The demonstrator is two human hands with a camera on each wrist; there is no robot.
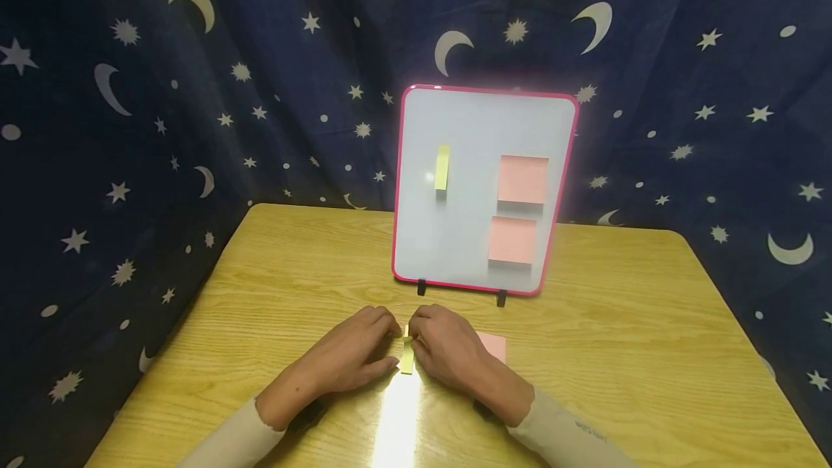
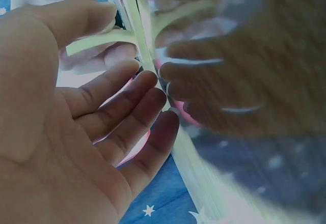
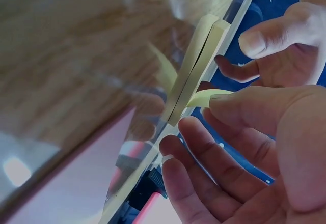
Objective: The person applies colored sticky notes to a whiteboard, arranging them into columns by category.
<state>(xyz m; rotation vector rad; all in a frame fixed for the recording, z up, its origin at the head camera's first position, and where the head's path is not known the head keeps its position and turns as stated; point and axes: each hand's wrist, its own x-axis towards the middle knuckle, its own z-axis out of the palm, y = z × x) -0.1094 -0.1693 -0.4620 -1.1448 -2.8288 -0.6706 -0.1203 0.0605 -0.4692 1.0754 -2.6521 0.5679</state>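
On the table lies a narrow pad of yellow sticky notes (image 1: pixel 406 358), with its top strip (image 3: pixel 201 98) bent up from the pad. My right hand (image 1: pixel 448 345) pinches the raised strip between thumb and a finger. Beside the pad, on its left, is my left hand (image 1: pixel 357 349), holding nothing. Its fingers (image 2: pixel 147 137) are loosely bent, with the tips at the tabletop near the pad. A pink sticky note pad (image 1: pixel 494 347) sits on the table, partly hidden behind the right hand and wrist.
A whiteboard (image 1: pixel 471 121) with a pink frame stands upright beyond my hands, on small black feet (image 1: pixel 501 298). It bears a yellow strip note (image 1: pixel 442 167) at left and two pink square notes (image 1: pixel 523 179) at right. A dark star-and-moon curtain (image 1: pixel 273 78) surrounds the wooden table (image 1: pixel 624 323).
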